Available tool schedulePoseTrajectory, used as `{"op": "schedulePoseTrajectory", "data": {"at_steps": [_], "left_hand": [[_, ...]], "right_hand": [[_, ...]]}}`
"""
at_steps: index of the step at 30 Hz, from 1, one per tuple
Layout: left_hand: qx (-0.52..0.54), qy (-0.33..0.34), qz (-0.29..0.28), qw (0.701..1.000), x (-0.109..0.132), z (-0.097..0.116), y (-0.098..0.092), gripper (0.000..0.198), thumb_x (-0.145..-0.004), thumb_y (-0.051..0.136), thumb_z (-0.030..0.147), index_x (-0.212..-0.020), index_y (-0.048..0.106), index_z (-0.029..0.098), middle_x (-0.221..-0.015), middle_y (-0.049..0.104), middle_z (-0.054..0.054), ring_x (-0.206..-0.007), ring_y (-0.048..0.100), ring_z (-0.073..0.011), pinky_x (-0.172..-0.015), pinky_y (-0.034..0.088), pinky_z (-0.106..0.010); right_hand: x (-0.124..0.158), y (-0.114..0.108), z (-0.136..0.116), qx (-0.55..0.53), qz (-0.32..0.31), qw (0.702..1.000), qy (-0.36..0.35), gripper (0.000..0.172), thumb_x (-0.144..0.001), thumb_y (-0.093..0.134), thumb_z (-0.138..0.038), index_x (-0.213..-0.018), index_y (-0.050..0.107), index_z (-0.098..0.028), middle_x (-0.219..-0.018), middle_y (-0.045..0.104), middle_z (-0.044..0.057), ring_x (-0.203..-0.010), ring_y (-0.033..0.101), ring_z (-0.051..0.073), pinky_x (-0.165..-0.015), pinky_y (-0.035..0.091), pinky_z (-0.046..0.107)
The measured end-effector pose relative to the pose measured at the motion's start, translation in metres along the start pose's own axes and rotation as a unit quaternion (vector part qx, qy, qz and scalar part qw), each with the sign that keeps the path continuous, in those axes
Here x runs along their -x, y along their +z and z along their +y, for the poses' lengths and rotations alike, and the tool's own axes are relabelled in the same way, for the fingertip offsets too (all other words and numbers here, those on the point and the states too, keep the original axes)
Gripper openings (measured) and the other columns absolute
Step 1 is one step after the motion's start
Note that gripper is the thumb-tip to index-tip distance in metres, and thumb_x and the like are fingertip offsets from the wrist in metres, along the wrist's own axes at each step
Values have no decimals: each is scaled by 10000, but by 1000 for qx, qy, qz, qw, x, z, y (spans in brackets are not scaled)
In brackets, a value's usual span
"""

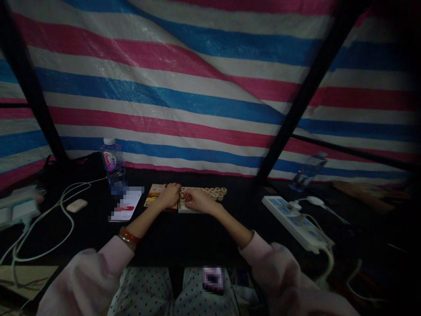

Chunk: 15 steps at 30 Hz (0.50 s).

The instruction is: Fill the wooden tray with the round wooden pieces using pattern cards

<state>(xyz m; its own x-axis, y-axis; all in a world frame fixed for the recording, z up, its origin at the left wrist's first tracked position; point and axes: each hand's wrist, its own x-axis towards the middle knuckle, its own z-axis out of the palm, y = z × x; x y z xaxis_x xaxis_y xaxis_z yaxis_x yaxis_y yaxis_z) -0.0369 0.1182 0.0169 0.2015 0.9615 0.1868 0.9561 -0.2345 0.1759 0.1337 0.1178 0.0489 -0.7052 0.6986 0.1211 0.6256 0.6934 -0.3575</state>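
A yellow and brown printed box [151, 195] lies flat on the dark table, with a shallow white tray [189, 211] against its right side. My left hand [169, 196] rests across the box's right part, its bent fingers at the seam with the tray. What these fingertips hold, if anything, is hidden. Over the tray, my right hand [198, 201] has thumb and fingers pinched at a small round wooden game piece, largely covered by the fingers. Several more round wooden game pieces [219, 194] sit in rows just right of that hand.
Left of the box lie a phone [127, 204] and a white earbud case [76, 205], with a water bottle [113, 164] behind. A white power strip [292, 224] with cables lies right. Another bottle [307, 172] stands beyond. A striped tarp [171, 101] closes off the back.
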Motion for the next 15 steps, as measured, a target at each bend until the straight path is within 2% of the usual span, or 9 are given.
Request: {"op": "schedulePoseTrajectory", "data": {"at_steps": [5,9,12,15], "left_hand": [[1,-8,-7,1000,0,0,0,334,-892,335,178,-1158,538,177,-1191,589,-128,-1134,512,-248,-939,345,-408],[0,-5,-7,1000,0,1,-1,320,-893,335,180,-1134,547,179,-1172,598,-123,-1117,522,-246,-934,349,-409],[-4,-1,-4,1000,0,2,-2,312,-903,320,180,-1109,555,178,-1152,606,-119,-1105,529,-239,-931,355,-400],[-8,-2,-1,1000,0,2,-2,327,-914,302,186,-1129,549,173,-1153,605,-128,-1115,525,-241,-942,348,-409]], "right_hand": [[-2,18,-6,-3,43,999,23,212,-733,626,-238,-911,528,-177,-830,612,23,-719,543,147,-598,314,225],[-3,22,-11,-26,63,998,13,136,-740,576,-155,-853,502,-175,-788,583,10,-699,518,127,-607,315,221],[-1,13,-5,-45,82,995,25,124,-719,570,-137,-804,489,-178,-718,554,-10,-651,500,116,-588,312,218],[12,-10,14,-76,120,988,67,183,-715,575,-158,-867,477,-186,-691,539,-29,-611,501,113,-556,314,214]]}}
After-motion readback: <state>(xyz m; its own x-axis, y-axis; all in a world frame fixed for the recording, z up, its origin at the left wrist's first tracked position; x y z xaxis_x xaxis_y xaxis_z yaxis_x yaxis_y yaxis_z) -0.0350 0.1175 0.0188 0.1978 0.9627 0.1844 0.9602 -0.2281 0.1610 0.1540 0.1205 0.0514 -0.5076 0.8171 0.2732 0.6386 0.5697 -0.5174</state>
